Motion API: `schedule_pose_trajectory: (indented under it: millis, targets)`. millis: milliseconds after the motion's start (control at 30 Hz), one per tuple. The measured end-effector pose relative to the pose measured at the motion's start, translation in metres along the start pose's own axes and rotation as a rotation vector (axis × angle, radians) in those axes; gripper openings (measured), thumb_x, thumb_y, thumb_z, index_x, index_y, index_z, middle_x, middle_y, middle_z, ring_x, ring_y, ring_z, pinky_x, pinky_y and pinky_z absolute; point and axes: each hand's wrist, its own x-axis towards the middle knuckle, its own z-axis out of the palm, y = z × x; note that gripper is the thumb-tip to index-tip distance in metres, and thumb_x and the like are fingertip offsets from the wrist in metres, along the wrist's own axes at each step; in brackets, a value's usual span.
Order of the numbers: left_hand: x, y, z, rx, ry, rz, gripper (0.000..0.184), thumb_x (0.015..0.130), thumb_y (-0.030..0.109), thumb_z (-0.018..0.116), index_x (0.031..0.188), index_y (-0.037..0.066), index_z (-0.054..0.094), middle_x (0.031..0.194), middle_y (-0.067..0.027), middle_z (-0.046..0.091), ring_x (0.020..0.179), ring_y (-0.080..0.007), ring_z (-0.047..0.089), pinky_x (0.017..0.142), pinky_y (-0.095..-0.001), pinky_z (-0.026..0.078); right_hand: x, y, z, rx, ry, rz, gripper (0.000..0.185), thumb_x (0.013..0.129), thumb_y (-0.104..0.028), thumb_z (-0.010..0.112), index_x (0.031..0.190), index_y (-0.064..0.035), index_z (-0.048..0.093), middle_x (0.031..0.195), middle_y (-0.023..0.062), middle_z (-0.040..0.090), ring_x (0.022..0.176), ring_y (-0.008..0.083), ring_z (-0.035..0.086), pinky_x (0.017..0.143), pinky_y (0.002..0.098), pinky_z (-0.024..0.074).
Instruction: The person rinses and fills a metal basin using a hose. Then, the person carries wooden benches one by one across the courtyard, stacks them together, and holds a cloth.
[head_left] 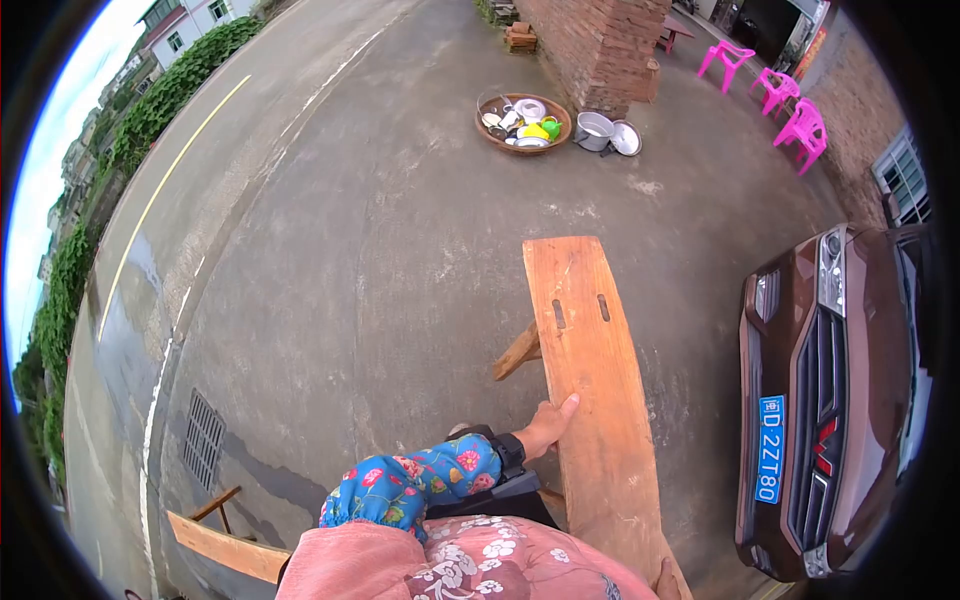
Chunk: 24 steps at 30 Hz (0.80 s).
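A long wooden bench (600,390) with two slots near its far end stretches away from my body, one splayed leg showing on its left. My left hand (547,424) is closed on the bench's left edge, thumb lying on top and fingers out of sight beneath. At the bottom of the view, only a small part of my right hand (667,580) shows, a thumb laid on the near end of the bench; its other fingers are hidden. A blue flowered sleeve cover and a dark wrist strap are on my left arm.
A second wooden bench (228,547) stands at lower left near a drain grate (204,438). The brown car (840,400) is close on the right. Farther off are a basket of dishes (526,148), a metal pot (594,131), a brick pillar (620,60) and pink chairs (803,130).
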Motion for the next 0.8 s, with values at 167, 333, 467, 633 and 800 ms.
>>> schedule_pose_trajectory:
  millis: [167,333,467,633,800]
  targets:
    - [0.063,0.075,-0.007,0.042,-0.208,-0.098,0.073,0.088,0.053,0.055,0.119,-0.012,0.045,0.102,-0.0208,0.060,0.081,-0.0277,0.064,0.050,-0.0407,0.050,0.033,-0.090,-0.016,0.030,-0.003,0.045,0.075,0.091,-0.060,0.027,0.118,0.0045,0.055,0.112,0.0266,0.060,0.112,0.0346,0.056,0.098,0.0395,0.0392]
    - [0.158,0.149,-0.017,0.085,-0.215,-0.158,0.076,0.087,0.052,0.057,0.125,-0.011,0.036,0.109,-0.0210,0.056,0.088,-0.0278,0.062,0.053,-0.0427,0.051,0.069,-0.215,-0.036,0.042,0.005,0.090,0.073,0.092,-0.059,0.028,0.119,0.0034,0.054,0.111,0.0257,0.061,0.111,0.0341,0.056,0.098,0.0398,0.0394]
    - [0.208,0.229,-0.033,0.108,-0.275,-0.230,0.079,0.087,0.052,0.057,0.126,-0.011,0.032,0.113,-0.0223,0.053,0.093,-0.0295,0.061,0.054,-0.0442,0.051,0.088,-0.298,-0.059,0.058,-0.007,0.125,0.070,0.092,-0.057,0.029,0.120,0.0026,0.053,0.111,0.0250,0.061,0.111,0.0337,0.057,0.098,0.0400,0.0396]
    - [0.268,0.277,-0.011,0.232,-0.231,-0.054,0.076,0.090,0.050,0.055,0.120,-0.016,0.034,0.111,-0.0251,0.056,0.090,-0.0287,0.062,0.065,-0.0415,0.052,0.114,-0.374,-0.091,0.063,-0.011,0.132,0.068,0.092,-0.056,0.031,0.121,0.0015,0.052,0.110,0.0241,0.061,0.110,0.0332,0.057,0.098,0.0402,0.0398]
    - [0.314,0.344,0.006,0.335,-0.273,-0.039,0.075,0.088,0.046,0.058,0.122,-0.016,0.033,0.117,-0.0294,0.052,0.106,-0.0348,0.057,0.085,-0.0411,0.047,0.154,-0.429,-0.120,0.066,-0.019,0.147,0.065,0.093,-0.054,0.032,0.122,0.0004,0.052,0.110,0.0232,0.062,0.109,0.0327,0.058,0.098,0.0405,0.0400]
